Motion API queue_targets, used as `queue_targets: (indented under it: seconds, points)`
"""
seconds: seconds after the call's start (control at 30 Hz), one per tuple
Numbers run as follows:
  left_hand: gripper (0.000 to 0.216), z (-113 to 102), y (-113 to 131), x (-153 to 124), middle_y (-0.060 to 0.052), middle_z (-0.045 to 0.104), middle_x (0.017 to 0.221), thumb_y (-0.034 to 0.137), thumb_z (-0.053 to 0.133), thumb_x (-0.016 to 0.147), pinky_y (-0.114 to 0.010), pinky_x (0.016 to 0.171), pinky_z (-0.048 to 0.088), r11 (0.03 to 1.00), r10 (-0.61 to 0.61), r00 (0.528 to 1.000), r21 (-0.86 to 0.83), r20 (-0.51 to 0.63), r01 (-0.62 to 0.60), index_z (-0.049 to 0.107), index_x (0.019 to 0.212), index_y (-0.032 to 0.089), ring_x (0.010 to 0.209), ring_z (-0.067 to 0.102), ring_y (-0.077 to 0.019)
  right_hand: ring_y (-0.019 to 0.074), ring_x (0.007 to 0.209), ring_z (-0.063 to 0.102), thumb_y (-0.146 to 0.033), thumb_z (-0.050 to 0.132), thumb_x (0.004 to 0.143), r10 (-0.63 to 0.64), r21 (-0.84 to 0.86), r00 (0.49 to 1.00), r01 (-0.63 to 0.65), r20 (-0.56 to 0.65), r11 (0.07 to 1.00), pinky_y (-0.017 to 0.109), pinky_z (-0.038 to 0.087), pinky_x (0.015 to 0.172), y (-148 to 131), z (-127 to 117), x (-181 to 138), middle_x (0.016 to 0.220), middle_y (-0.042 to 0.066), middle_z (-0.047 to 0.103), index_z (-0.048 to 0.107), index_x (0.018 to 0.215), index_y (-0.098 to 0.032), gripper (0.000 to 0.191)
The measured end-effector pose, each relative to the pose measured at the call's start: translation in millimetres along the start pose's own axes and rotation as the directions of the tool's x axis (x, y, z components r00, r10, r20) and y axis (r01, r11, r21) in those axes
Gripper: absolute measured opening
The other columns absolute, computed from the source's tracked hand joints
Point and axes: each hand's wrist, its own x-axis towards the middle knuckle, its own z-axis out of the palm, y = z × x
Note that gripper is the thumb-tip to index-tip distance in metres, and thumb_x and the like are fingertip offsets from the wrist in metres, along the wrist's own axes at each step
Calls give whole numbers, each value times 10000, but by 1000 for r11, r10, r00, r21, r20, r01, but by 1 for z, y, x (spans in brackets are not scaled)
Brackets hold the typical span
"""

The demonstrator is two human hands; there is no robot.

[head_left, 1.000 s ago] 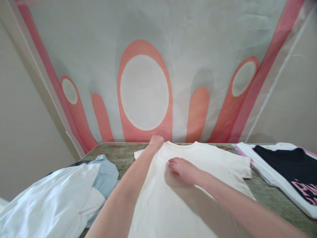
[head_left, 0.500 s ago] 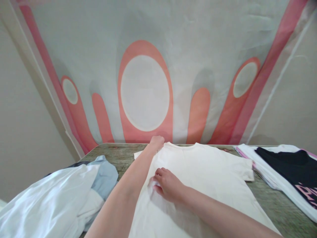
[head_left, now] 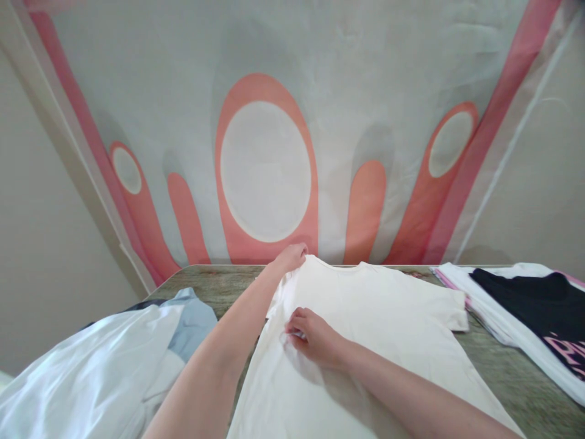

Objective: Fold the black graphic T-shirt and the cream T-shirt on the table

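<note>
1 grey backdrop w/ coral ovals & bars [head_left: 411, 67], upright at rear. 1 grey-brown wood-grain tbl. [head_left: 223, 281]. 1 cream short-sleeved cloth T-shirt [head_left: 379, 323], spread ctr. of tbl., collar at far edge. 1 loose white & lt.-blue cloth pile [head_left: 100, 366], L side. 1 flat black-&-white garment stack w/ pink lettering [head_left: 534, 311], R side. Person's L hand [head_left: 293, 256]: gripping T-shirt's L shoulder nr. collar. R hand [head_left: 313, 335]: fingers pinching T-shirt's L side, lower down.

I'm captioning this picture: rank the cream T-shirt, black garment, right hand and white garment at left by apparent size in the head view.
1. Cream T-shirt
2. White garment at left
3. Black garment
4. Right hand
The frame cuts off the first three, so this ranks only what shows.
</note>
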Motion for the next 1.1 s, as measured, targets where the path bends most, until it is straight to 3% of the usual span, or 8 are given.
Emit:
queue_targets:
  seconds: [0.17,0.37,0.47,0.57,0.67,0.77,0.9,1.1]
  points:
    - [267,-3,-5,1,-23,631,1055,127,384,837,-205,835,415,994,36,999,-97,-36,-40,553,1037,177,958,563,-121,147,829,540,-91,509,752,9,7,1000,-8,-18,1000,260,424,772,-1,-1,-3,891,52,584,612,862,-171,171]
    - [218,0,-11,-2,-21,654,982,163,433,830,-224,790,423,995,-2,1000,-103,-11,1,604,963,191,909,576,-148,172,875,556,-125,515,762,-22,-80,996,28,83,996,291,425,804,-24,-6,-12,947,67,601,620,921,-181,198]
    - [219,3,-14,-6,-24,652,996,190,438,839,-228,780,421,996,-37,999,-81,4,38,613,971,202,911,576,-154,189,898,550,-165,521,771,-45,-142,988,66,150,988,319,422,822,-38,-14,-30,980,69,604,620,938,-191,196]
    - [217,7,-22,-12,-27,654,996,196,449,836,-234,782,419,994,-90,996,-54,25,92,625,963,210,916,578,-160,218,1018,515,-182,518,774,14,-221,988,20,151,975,365,395,893,-39,-27,-63,1100,80,588,601,1031,-196,270]
    - [200,12,-31,-21,-36,658,977,207,466,831,-243,770,420,987,-156,987,-25,42,158,634,940,211,906,583,-170,277,1213,388,-257,511,802,179,-370,982,-144,62,918,473,285,1012,-27,-43,-106,1299,95,490,520,1220,-212,421]
    - [207,18,-36,-29,-59,654,994,228,455,849,-255,774,418,976,-219,975,1,45,219,627,962,199,918,582,-179,305,1303,277,-428,442,851,341,-491,940,-290,14,821,548,196,1045,-9,-60,-143,1412,65,368,428,1322,-282,494]
    - [239,24,-33,-32,-85,640,1041,247,442,866,-265,779,425,957,-290,955,37,60,288,602,1033,187,927,586,-187,225,1336,235,-484,357,882,342,-525,934,-242,102,816,471,163,1088,19,-88,-169,1450,-2,298,285,1389,-343,532]
    - [285,23,-24,-32,-91,607,1126,216,400,891,-278,827,425,931,-363,930,81,67,357,550,1133,209,1020,563,-191,209,1337,226,-445,325,900,418,-611,906,-294,67,735,416,160,1082,72,-134,-176,1456,7,287,316,1387,-280,515]
